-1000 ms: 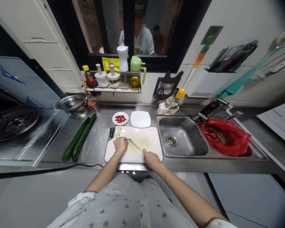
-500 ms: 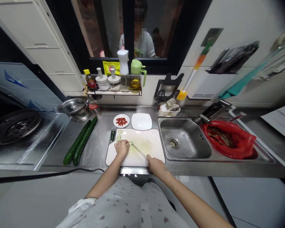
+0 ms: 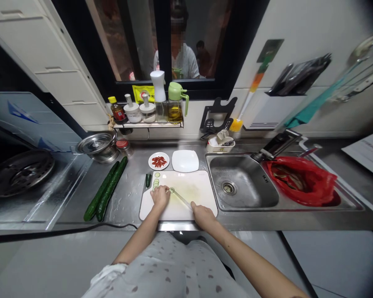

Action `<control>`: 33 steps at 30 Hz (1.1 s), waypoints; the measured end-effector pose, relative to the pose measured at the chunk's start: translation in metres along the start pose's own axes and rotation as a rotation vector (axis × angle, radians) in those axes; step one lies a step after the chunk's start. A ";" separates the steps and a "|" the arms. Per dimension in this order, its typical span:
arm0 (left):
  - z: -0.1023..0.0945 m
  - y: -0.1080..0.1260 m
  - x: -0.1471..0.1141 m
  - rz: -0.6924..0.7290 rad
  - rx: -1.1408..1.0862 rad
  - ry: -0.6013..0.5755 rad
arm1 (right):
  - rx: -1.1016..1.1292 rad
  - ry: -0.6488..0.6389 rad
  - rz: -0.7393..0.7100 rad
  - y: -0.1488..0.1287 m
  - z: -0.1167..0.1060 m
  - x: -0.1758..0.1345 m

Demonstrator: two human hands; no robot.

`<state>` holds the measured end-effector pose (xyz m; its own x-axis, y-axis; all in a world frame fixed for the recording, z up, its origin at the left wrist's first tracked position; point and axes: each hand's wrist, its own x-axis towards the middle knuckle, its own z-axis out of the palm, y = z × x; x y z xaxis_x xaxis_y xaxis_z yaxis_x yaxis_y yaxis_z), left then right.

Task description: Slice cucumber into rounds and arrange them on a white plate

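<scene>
- The right hand (image 3: 204, 215) is closed around the handle of a knife (image 3: 183, 200), its pale blade slanting away from that grip toward the other hand's fingertips.
- The left hand (image 3: 160, 196) is curled low, fingers bunched; from here I can't tell what, if anything, they pinch.
- Just right of those fingertips, a thin green-rimmed round (image 3: 172, 190) sits at the far end of the blade.
- Under both hands lies the white cutting board (image 3: 202, 190).
- Just beyond the left hand, cucumber slices (image 3: 156, 182) overlap in a short row; two dark green pieces (image 3: 148, 180) rest to their left.
- Further past the grip stand a small plate (image 3: 151, 159) of red bits and a bare white plate (image 3: 185, 160).
- Well left of the left hand, two whole cucumbers (image 3: 107, 192) lie side by side.
- Right of the knife hand is the sink (image 3: 255, 194).
</scene>
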<state>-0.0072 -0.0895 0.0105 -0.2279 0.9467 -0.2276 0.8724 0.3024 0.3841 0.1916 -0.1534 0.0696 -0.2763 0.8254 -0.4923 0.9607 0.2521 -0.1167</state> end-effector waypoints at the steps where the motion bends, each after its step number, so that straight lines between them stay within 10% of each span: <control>1: 0.000 0.000 0.000 0.002 0.003 -0.002 | -0.005 0.003 -0.005 0.000 -0.001 0.000; 11: -0.002 0.001 -0.002 0.042 0.032 0.014 | -0.046 0.001 -0.039 0.005 -0.021 -0.002; 33: -0.007 0.014 0.003 0.069 0.043 -0.010 | 0.136 0.119 0.170 0.049 0.012 -0.018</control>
<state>0.0013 -0.0817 0.0211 -0.1628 0.9639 -0.2105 0.9036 0.2313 0.3605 0.2441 -0.1620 0.0618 -0.1035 0.9059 -0.4107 0.9863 0.0403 -0.1597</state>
